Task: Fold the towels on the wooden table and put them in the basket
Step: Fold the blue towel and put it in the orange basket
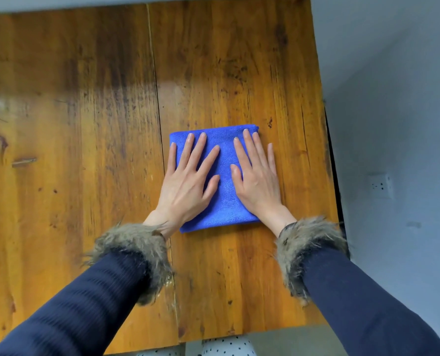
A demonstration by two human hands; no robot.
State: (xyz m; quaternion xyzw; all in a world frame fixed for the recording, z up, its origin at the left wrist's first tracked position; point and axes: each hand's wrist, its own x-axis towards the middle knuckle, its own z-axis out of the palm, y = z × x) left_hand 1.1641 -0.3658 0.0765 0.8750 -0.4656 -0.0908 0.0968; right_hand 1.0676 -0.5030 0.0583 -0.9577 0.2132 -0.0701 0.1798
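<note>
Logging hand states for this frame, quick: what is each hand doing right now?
Left hand: open, fingers straight, pressing flat on the folded blue microfibre towel.
Right hand: open, fingers straight, pressing flat on the same towel.

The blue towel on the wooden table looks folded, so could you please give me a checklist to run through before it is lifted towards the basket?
1. Small blue microfibre towel folded into a compact rectangle: ok.
2. Towel lies flat on the worn wooden plank table, fully on the top: ok.
3. Left hand presses flat on the towel's left part, fingers straight: ok.
4. Right hand presses flat on its right part, little finger over the edge onto the wood: ok.
5. Either hand gripping the towel for the lift: not ok, neither pinches it.
6. Basket location and free room in it: cannot tell, no basket in view.
</note>
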